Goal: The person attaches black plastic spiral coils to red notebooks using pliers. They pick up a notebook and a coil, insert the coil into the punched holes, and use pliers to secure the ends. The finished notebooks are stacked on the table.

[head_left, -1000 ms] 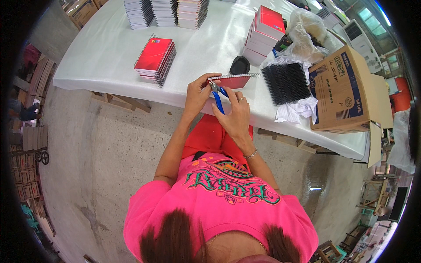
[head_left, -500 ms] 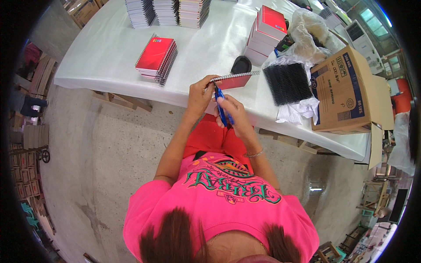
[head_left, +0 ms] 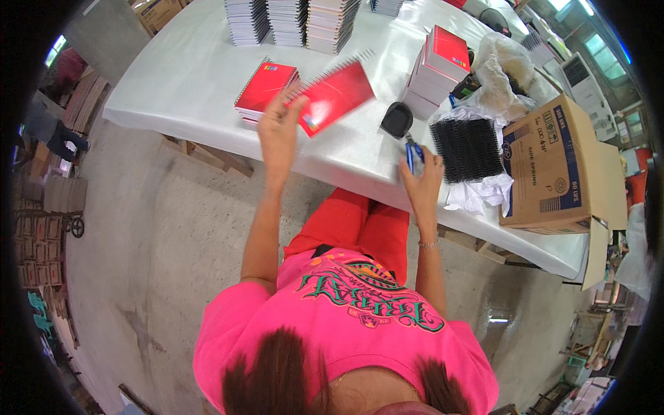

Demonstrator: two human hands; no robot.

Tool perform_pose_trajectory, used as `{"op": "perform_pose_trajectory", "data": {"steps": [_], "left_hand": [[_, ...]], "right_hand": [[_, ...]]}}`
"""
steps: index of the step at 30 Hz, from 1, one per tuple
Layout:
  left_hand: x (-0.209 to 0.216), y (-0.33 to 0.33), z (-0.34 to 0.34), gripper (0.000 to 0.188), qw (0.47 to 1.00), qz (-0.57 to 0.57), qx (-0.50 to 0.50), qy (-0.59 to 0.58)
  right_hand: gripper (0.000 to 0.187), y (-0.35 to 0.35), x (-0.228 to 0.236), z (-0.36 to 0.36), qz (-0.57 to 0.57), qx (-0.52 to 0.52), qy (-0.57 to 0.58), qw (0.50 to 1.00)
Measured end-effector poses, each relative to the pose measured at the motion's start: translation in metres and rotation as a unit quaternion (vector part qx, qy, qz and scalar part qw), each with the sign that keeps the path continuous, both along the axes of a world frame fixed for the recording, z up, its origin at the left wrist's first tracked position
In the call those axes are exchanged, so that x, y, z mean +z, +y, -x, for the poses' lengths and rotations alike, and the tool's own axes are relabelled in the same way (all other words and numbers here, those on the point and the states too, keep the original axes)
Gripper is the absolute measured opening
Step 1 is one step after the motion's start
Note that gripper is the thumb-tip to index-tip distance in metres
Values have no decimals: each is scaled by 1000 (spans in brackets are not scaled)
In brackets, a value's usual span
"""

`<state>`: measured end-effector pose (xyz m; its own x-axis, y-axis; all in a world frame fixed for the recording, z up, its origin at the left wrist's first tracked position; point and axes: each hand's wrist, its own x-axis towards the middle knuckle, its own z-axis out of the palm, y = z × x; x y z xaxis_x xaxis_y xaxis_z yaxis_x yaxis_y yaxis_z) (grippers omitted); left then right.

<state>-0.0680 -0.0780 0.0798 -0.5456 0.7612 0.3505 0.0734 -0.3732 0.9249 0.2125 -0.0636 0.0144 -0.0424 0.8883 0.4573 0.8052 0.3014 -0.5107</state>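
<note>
A red-covered spiral notebook [head_left: 340,97] is pinched at one end by my left hand [head_left: 279,131]. It is tilted above the table, slightly blurred, its wire coil along the far edge. Just left of it lies a small stack of red spiral notebooks [head_left: 265,84], partly overlapped by my fingers. At the table's front edge my right hand [head_left: 425,181] is closed around blue-handled pliers [head_left: 413,151], their jaws pointing away from me. Beyond the jaws sits a black rounded dish [head_left: 396,120]. To the right of that hand is a bundle of black coils [head_left: 467,150].
Tall stacks of spiral-bound books [head_left: 287,24] stand at the back of the white-covered table [head_left: 166,83]. A pile of red-topped pads [head_left: 439,66] is right of centre. An open cardboard box [head_left: 553,162] and crumpled plastic [head_left: 499,72] occupy the right side.
My left hand has carried the notebook up and left toward the small stack, turning its red cover upward. My right hand has moved right with the pliers, away from the notebook's coil.
</note>
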Motion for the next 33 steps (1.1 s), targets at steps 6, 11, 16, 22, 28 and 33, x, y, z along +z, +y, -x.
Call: {"op": "perform_pose_trajectory", "data": {"steps": [6, 11, 16, 22, 28, 33], "left_hand": [[25, 14, 76, 32, 997, 4, 75, -35], [-1, 25, 109, 31, 984, 27, 157, 81], [-19, 23, 116, 33, 955, 91, 226, 169], [-56, 31, 128, 34, 962, 121, 232, 82], [-58, 30, 118, 37, 974, 93, 201, 49], [-61, 30, 122, 35, 979, 77, 185, 29]], "right_hand": [[56, 16, -23, -3, -43, -57, -19, 997], [43, 12, -21, -1, -43, -59, -16, 997], [39, 12, -23, 0, -57, -68, -11, 996], [40, 11, -21, 2, -62, -69, -27, 995], [39, 12, -23, 1, -67, -73, -33, 994], [39, 10, -20, 3, -60, -67, -32, 995]]}}
